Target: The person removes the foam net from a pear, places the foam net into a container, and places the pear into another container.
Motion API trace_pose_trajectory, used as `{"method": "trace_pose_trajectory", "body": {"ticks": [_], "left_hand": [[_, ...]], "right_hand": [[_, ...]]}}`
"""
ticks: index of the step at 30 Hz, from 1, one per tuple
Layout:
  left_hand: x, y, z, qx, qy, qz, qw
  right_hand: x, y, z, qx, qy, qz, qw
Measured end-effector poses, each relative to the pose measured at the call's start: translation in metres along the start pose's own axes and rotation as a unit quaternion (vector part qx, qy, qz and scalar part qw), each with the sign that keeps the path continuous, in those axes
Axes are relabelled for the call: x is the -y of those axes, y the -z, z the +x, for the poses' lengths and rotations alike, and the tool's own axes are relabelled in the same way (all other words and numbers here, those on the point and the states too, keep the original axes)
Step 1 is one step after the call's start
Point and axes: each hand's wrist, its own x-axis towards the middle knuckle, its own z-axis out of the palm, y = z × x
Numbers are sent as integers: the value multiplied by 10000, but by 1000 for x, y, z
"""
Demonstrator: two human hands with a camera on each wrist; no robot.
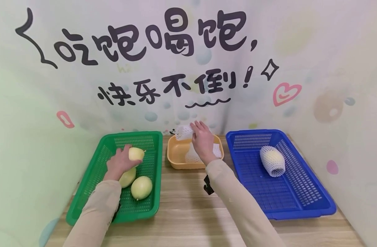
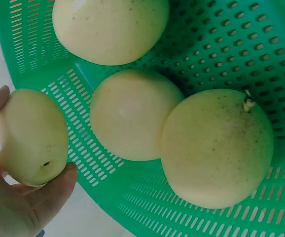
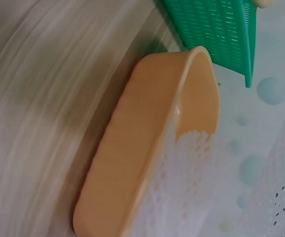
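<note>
My left hand (image 1: 119,162) holds a pale yellow melon (image 1: 136,154) over the far part of the green basket (image 1: 160,192). In the left wrist view, thumb and fingers curl round this melon, and more pale melons (image 2: 216,150) lie in the basket. Over the orange tub (image 1: 173,156), my right hand (image 1: 203,141) pinches a white foam net sleeve (image 1: 183,132). Other foam nets (image 1: 192,156) lie inside the tub. The right wrist view shows the lifted foam net (image 3: 278,192) at its right edge, blurred, without the fingers.
At the right stands a blue basket (image 1: 253,195) with a melon in a foam net (image 1: 272,161) in it. Both baskets and the tub rest on a wooden table (image 1: 182,212). A wall covering with black lettering (image 1: 179,32) rises directly behind them.
</note>
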Motion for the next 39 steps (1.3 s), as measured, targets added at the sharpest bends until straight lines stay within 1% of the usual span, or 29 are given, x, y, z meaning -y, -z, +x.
{"method": "trace_pose_trajectory", "body": {"ticks": [5, 9, 11, 13, 15, 18, 21, 24, 27, 29, 31, 32, 35, 37, 39], "left_hand": [[8, -2, -2, 398, 73, 129, 9991], [9, 0, -5, 514, 97, 141, 9985], [7, -1, -5, 559, 83, 136, 9983], [6, -3, -5, 593, 58, 148, 9981], [5, -5, -4, 618, 18, 209, 9979], [4, -8, -3, 674, -53, 338, 9971], [1, -11, -2, 742, -116, 533, 9958], [-2, -14, 0, 809, -176, 799, 9934], [-7, -18, 4, 853, -263, 1103, 9899], [-9, -21, 7, 880, -310, 1261, 9876], [-12, -23, 9, 929, -352, 1371, 9856], [-11, -27, 12, 904, -428, 1401, 9851], [-16, -29, 13, 1070, -410, 1320, 9846], [-20, -30, 12, 1141, -388, 1207, 9853], [-26, -29, 9, 1216, -335, 1115, 9857]], "right_hand": [[2, -16, -6, 69, -129, -93, 9998], [5, -28, -18, 254, -143, -259, 9992], [5, -34, -28, 484, -84, -352, 9982], [5, -39, -39, 809, -32, -404, 9959], [6, -45, -48, 1212, -28, -437, 9917], [7, -50, -56, 1737, -173, -353, 9840], [8, -52, -60, 2267, -336, -195, 9732], [9, -53, -61, 2890, -416, -139, 9563], [7, -53, -61, 3440, -326, -286, 9380], [5, -53, -61, 3742, -185, -464, 9260], [4, -53, -61, 3974, -63, -622, 9155], [3, -53, -61, 4091, -30, -678, 9099], [1, -51, -62, 4403, -21, -722, 8950], [0, -50, -63, 4540, -55, -681, 8884], [-1, -48, -63, 4601, -87, -625, 8856]]}}
